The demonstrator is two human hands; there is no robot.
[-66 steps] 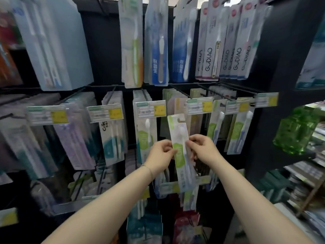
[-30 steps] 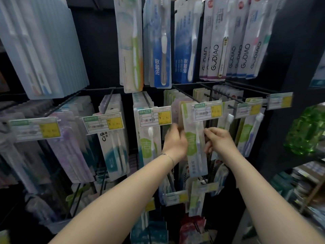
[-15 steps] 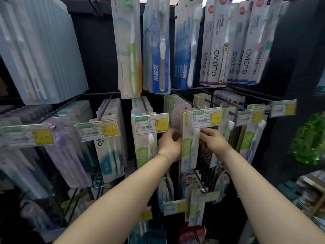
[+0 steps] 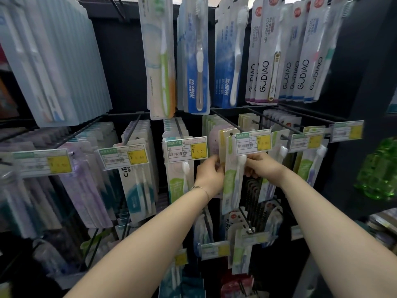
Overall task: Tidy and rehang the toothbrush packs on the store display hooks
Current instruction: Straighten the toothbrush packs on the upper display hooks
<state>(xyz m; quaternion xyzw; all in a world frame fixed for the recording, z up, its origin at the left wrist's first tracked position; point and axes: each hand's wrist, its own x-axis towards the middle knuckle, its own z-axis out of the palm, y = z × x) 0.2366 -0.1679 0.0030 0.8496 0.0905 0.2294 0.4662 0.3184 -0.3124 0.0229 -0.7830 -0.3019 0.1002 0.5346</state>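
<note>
Just below the yellow-and-white price tag (image 4: pixel 253 142), we hold a toothbrush pack (image 4: pixel 231 179) upright between both hands. Our left hand (image 4: pixel 211 173) pinches the pack's left edge with curled fingers, and a thin bracelet (image 4: pixel 200 187) circles its wrist. Our right hand (image 4: pixel 261 166) grips the right edge directly under the tag, its fingers folded around the card. The pack's top reaches up beside the tag's left end, close to the wire hook (image 4: pixel 227 122) that carries the tag; we cannot tell whether the pack's hanging hole sits on that hook. Left of the tag, a neighbouring tag (image 4: pixel 186 149) fronts a row of green-and-white packs (image 4: pixel 177 181). Above the tag hang blue packs (image 4: pixel 194 61) and, further right, white packs (image 4: pixel 266 61) printed GUDIAO. Below the tag, lower packs (image 4: pixel 241 250) hang on another row of wires. Far to the right of the tag stand green bottles (image 4: pixel 378 168), blurred at the frame's edge.
</note>
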